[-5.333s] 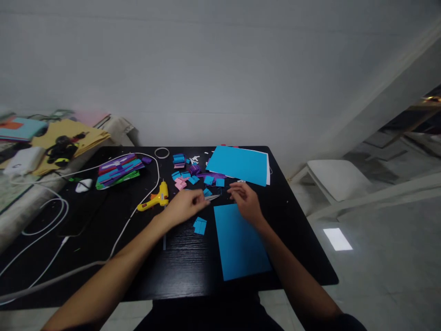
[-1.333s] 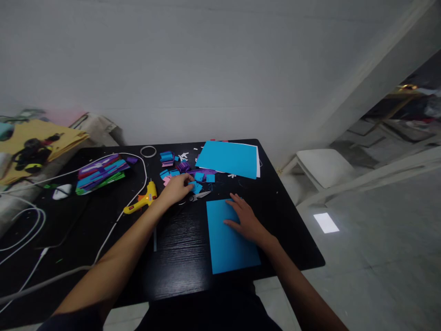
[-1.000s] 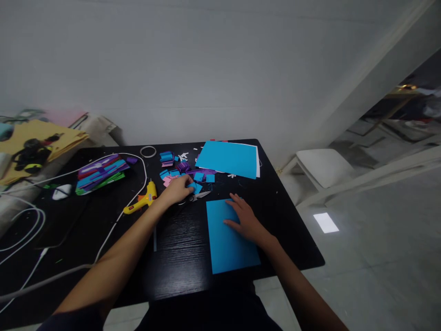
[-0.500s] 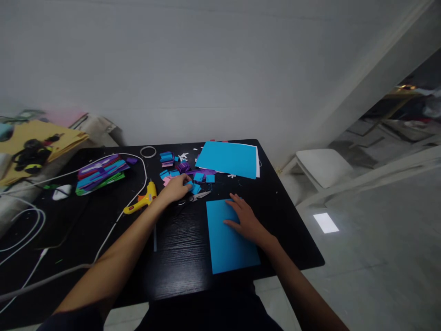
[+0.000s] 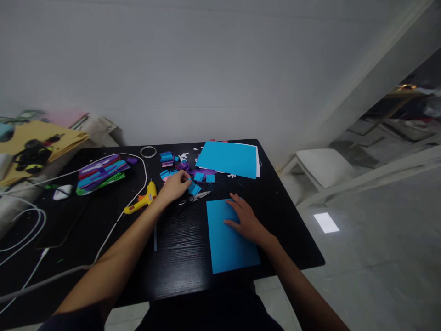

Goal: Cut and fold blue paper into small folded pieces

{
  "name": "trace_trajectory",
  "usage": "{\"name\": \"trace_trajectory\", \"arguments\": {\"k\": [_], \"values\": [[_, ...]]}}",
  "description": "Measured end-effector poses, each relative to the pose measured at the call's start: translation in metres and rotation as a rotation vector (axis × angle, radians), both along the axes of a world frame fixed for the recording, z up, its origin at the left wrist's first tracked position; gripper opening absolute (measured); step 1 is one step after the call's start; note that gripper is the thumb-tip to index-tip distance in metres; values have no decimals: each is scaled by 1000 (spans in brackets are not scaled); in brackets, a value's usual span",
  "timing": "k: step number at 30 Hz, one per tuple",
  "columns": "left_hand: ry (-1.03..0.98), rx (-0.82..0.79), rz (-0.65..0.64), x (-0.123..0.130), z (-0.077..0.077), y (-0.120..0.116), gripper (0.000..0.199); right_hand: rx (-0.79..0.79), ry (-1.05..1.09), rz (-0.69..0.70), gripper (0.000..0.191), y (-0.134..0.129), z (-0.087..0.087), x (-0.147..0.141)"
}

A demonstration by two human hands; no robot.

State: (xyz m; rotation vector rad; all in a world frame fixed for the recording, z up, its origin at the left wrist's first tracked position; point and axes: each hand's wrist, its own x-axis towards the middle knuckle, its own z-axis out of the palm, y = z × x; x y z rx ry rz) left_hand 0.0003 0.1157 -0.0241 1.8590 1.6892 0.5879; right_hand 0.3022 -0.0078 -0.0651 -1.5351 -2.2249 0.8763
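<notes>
My left hand reaches into a scatter of small cut paper, its fingers curled and pinched at a blue paper piece; the thumb side and fingertips are partly hidden. Just below lie scissors, their blades pointing right. Two more blue paper squares rest to the right of these fingers. My right hand lies open, fingers spread, on a blue paper sheet near the table's front edge.
Left of my left forearm lie a yellow glue gun and a white cable. A bundle of coloured strips sits farther left. Larger blue sheets lie at the back, beside a roll of tape. A white stool stands right of the table.
My left hand has lifted and drawn back slightly, its fingers more curled over the paper pieces. My right hand has stayed on the blue sheet.
</notes>
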Motion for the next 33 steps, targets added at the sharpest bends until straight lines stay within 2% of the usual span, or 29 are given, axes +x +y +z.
{"name": "trace_trajectory", "arguments": {"k": [4,8,16,22,33], "values": [[-12,-33,-28,3,-6,-1,16,2,-15,-2,68,1,-1,-1],[63,-29,-42,4,-9,-3,19,20,-17,4,67,2,-3,0],[303,15,-84,9,2,-11,24,44,-5,13,65,1,-4,1],[415,3,-99,18,8,-19,41,53,-10,5,65,2,-4,0],[495,9,-84,26,12,-23,35,39,-2,10,66,1,-3,0]]}}
